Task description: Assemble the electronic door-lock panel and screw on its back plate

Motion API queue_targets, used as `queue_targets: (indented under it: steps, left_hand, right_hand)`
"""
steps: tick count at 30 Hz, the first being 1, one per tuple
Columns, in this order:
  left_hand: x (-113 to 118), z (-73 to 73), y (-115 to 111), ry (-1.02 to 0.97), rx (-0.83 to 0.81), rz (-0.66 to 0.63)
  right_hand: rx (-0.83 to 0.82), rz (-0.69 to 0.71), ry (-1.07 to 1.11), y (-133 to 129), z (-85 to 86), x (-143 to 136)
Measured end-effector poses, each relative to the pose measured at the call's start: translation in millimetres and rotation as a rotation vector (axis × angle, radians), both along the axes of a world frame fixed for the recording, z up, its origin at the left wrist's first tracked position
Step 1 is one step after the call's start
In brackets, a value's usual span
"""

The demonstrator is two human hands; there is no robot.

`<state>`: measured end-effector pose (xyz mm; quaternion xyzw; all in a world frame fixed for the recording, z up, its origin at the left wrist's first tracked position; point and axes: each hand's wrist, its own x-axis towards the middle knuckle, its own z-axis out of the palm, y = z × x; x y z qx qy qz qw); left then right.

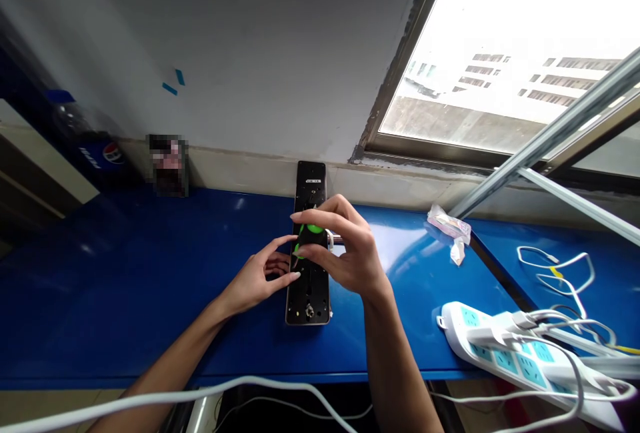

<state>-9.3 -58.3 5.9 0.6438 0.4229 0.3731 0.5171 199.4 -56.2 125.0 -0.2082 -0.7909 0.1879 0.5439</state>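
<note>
A long black panel (309,296) with screws and small fittings lies lengthwise on the blue table, its far end near the wall. My right hand (345,243) is over the panel's middle, its thumb and fingers closed around a black and green object (314,227). What the object's lower end touches is hidden. At the panel's left edge, my left hand (267,269) rests with thumb and fingers apart, steadying or touching the side near the same object. A small part of a reddish rod and a white loop show just right of the panel.
On the blue table (125,286), a white power strip (515,359) with plugs and cables lies at right. Beyond it is a coiled white cable (565,266). A plastic packet (449,223) lies near the wall. A Pepsi bottle (95,146) stands back left. White cable crosses the front.
</note>
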Motion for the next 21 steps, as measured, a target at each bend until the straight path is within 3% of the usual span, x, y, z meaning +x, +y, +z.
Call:
queue_targets:
  steps: [5, 8, 11, 14, 18, 21]
  left_hand:
    - [0, -3.8, 1, -0.019, 0.019, 0.011]
    - [1, -1.0, 0, -0.021, 0.019, 0.014]
    - [1, 2.0, -1, -0.004, 0.018, 0.007]
    - [-1, 2.1, 0, 0.047, 0.034, -0.010]
    - [-5, 10.6, 2, 0.183, 0.265, 0.094]
    - [1, 31.0, 2, 0.287, 0.504, 0.173]
  right_hand:
    - [-0.047, 0.207, -0.070, -4, 0.0, -3]
    - [0.014, 0.146, -0.041, -2, -4.2, -7]
    - [0.053, -0.008, 0.025, 4, -13.3, -6]
    - [-0.043, -0.029, 0.039, 8, -25.3, -2]
    - [-0.098, 0.000, 0.222, 12, -32.9, 7]
    - [-0.045, -0.123, 0.445, 19, -31.1, 28]
